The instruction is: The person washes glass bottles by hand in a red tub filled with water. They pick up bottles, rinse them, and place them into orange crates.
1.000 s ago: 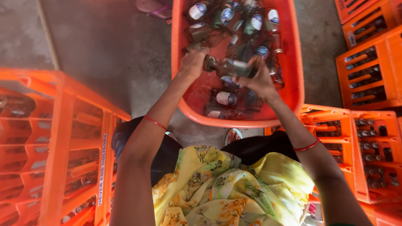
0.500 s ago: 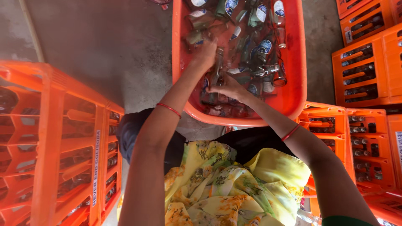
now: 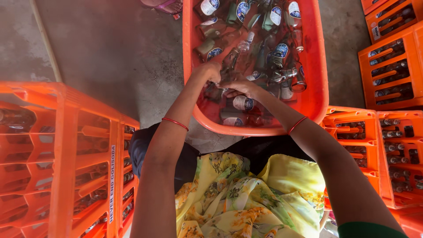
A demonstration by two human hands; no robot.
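Both hands, left hand and right hand, reach among bottles in the orange tub; finger grip unclear.

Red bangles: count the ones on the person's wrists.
2. One red bangle sits on the left forearm, above the left hand; the other red bangle is on the right forearm, behind the right hand. None seem hidden.

One orange tub, two hands.
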